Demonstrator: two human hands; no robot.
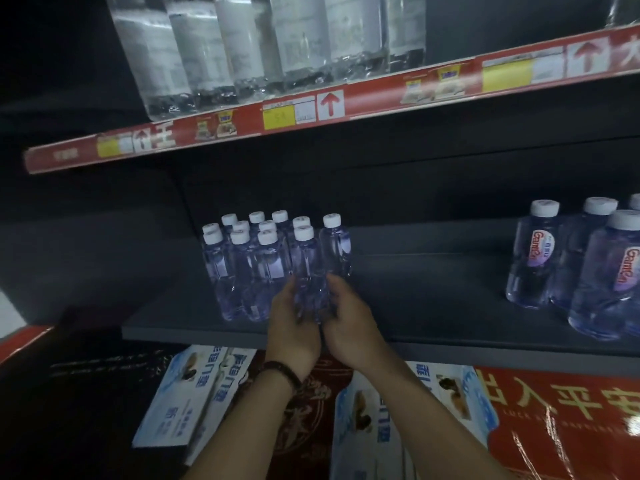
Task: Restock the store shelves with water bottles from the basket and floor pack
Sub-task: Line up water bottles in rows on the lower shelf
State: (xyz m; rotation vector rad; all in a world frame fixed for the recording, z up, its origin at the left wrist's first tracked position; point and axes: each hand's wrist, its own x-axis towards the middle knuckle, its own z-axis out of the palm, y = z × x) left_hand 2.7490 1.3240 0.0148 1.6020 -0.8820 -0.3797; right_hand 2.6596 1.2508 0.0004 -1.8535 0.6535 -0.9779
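Head view gives us both hands at the front edge of the middle shelf. The left grip and right grip are curled round the lower bodies of the end bottles. These stand at the right end of the cluster of small white-capped water bottles. In this dim light we cannot tell whether each grip has its own bottle or both share one.

The risk we see is at the edge. The held bottles sit close to the shelf lip, and letting go before the bases are flat could tip them forward onto the blue-and-white cartons below. Pushing them in too hard could knock the packed neighbours over like skittles.

As for containers, every small bottle is capped and looks full of clear water. So do the larger labelled bottles, well apart on the right, and the big bottles on the shelf above. The cartons and the red carton are shut, so their contents are hidden. Neither basket nor floor pack is in view.
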